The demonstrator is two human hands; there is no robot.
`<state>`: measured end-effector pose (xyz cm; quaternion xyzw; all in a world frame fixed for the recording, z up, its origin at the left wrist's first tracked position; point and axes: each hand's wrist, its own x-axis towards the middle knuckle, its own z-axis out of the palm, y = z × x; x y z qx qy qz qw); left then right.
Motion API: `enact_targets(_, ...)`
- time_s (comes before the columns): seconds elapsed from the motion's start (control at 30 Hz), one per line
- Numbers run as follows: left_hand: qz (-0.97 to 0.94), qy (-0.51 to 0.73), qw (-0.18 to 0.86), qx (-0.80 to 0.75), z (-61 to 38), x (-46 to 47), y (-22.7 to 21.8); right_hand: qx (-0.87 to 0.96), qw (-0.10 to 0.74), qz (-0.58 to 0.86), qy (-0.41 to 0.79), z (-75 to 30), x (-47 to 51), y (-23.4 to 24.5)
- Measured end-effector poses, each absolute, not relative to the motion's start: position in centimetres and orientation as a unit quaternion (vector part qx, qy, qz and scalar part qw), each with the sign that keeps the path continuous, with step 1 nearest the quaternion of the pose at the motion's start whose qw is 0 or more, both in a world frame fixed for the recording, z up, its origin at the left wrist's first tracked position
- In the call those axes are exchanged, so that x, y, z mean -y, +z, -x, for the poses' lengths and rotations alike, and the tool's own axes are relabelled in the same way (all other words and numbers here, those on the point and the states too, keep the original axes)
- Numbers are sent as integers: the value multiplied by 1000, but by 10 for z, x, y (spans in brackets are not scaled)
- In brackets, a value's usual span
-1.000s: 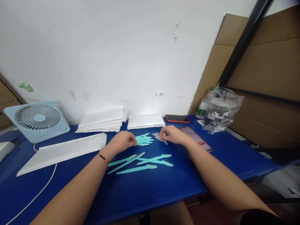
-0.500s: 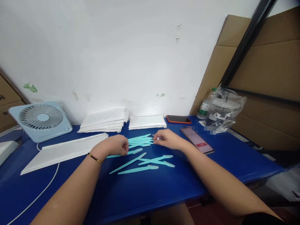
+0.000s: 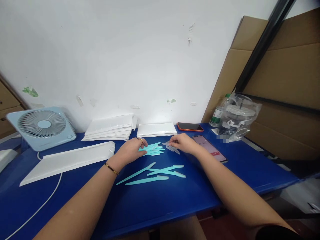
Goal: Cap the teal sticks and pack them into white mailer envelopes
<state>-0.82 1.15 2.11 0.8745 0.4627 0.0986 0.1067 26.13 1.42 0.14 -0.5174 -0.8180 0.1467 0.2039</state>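
Observation:
My left hand (image 3: 130, 150) lies on the blue table (image 3: 175, 200) with its fingers closed on the near ends of a small pile of teal plastic sticks (image 3: 153, 149). My right hand (image 3: 182, 143) sits just right of that pile, its fingertips pinched on small clear plastic caps (image 3: 173, 148). Several more teal sticks (image 3: 152, 172) lie loose and crossed on the table in front of both hands.
White padded envelopes lie in a stack (image 3: 110, 128), a second stack (image 3: 156, 129) and a long one (image 3: 67, 161). A pale blue fan (image 3: 42, 126) with a white cable (image 3: 40, 208) stands left. Two phones (image 3: 189, 126) (image 3: 211, 149), a bottle (image 3: 217, 115) and a bagged container (image 3: 237, 116) sit right. Cardboard (image 3: 287, 83) leans behind.
My left hand dropped to a loose teal stick, then carried it up to the pile. One stick fewer lies in the loose group. My right hand stayed by the clear caps.

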Motion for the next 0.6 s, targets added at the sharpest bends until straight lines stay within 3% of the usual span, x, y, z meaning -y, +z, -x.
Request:
enact_targets(0.1,-866,32,160,-473,12,-2,32,818,218,520,118,-263,-13,5)
enact_targets(0.27,-855,-121,213,-458,8,14,38,864,212,424,170,-236,6,9)
enact_targets(0.47,-884,29,155,-441,-2,10,30,886,165,374,220,-214,18,9)
enact_targets(0.6,-889,72,83,-445,-3,1,24,859,185,415,235,-228,6,5)
